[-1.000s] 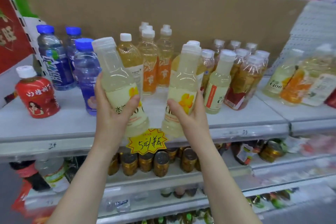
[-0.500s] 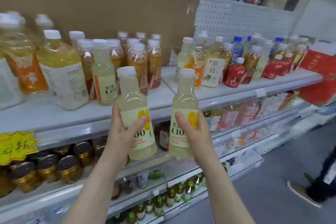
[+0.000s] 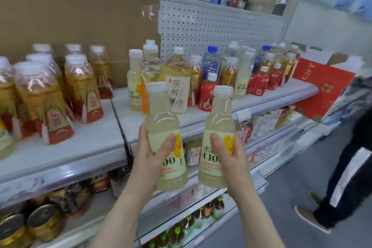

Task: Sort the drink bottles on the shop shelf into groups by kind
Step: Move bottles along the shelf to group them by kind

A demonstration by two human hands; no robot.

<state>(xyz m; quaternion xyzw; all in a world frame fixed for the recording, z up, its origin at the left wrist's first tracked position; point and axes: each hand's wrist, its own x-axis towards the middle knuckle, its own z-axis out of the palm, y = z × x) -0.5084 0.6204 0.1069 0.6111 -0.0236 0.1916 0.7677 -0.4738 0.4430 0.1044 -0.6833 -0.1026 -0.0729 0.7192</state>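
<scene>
My left hand (image 3: 150, 153) grips a pale yellow C100 bottle (image 3: 164, 125) with a white cap, held upright in front of the shelf edge. A second, identical C100 bottle (image 3: 218, 125) stands in my right hand (image 3: 231, 157) right beside it. On the grey shelf (image 3: 261, 98) behind them a third C100 bottle (image 3: 134, 80) stands next to a large tea bottle (image 3: 178, 80) with a white label. Amber tea bottles (image 3: 80, 86) with red-gold labels fill the shelf section at the left. Red bottles (image 3: 208, 94) and blue-capped bottles (image 3: 209, 62) are mixed in at the right.
A person's dark-trousered leg and shoe (image 3: 338, 187) stand in the aisle at the right. A red carton (image 3: 322, 88) sits at the shelf's right end. Gold-lidded tins (image 3: 40, 221) and small bottles fill the lower shelves. Brown cardboard (image 3: 80, 16) backs the left section.
The view has swung further right along the shelf, with both bottles carried that way in my hands. The amber tea bottles now sit at the far left and the passer-by is nearer.
</scene>
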